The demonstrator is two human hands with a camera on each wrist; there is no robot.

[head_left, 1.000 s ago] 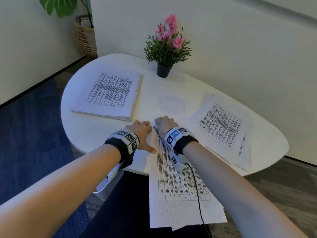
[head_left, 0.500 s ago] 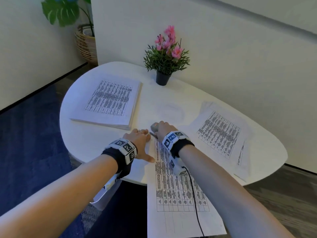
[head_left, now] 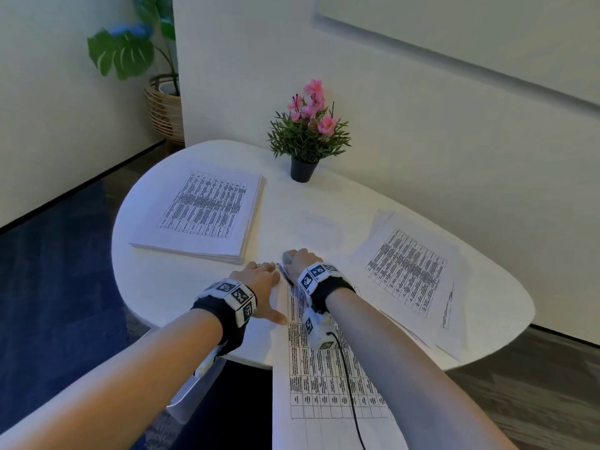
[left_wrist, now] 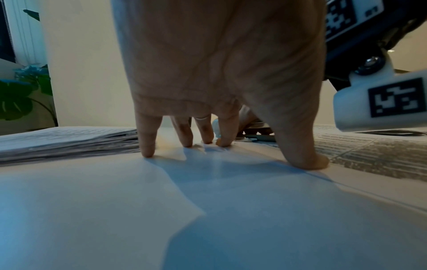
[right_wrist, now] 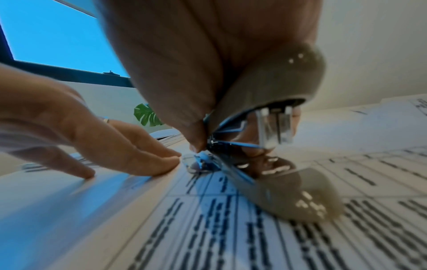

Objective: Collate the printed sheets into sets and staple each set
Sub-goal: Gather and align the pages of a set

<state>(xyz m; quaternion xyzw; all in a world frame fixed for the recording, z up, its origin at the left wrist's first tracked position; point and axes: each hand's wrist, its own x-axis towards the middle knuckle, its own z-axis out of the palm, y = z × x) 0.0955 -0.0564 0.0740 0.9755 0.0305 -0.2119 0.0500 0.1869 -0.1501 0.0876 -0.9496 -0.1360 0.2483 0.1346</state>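
Note:
A set of printed sheets (head_left: 324, 368) lies at the table's near edge and hangs over it. My right hand (head_left: 300, 258) grips a grey stapler (head_left: 288, 254) at the set's far left corner. In the right wrist view the stapler (right_wrist: 265, 117) has its jaws around that corner, and my fingers wrap its top. My left hand (head_left: 271, 289) lies beside the set with straight fingers (left_wrist: 148, 149) pressing down on the surface, the thumb (left_wrist: 307, 161) at the sheet's left edge. A thick stack of printed sheets (head_left: 201, 209) sits at the left. Another pile of sheets (head_left: 409, 271) lies fanned at the right.
A potted pink flower (head_left: 305, 138) stands at the back of the white table (head_left: 156, 287), close to the wall. A leafy plant in a wicker basket (head_left: 162, 105) stands on the floor at the far left. A cable (head_left: 349, 384) runs from my right wrist across the set.
The head view has tilted up, so the table sits lower in the frame. Both hands stay at the set's corner, the right one still on the stapler.

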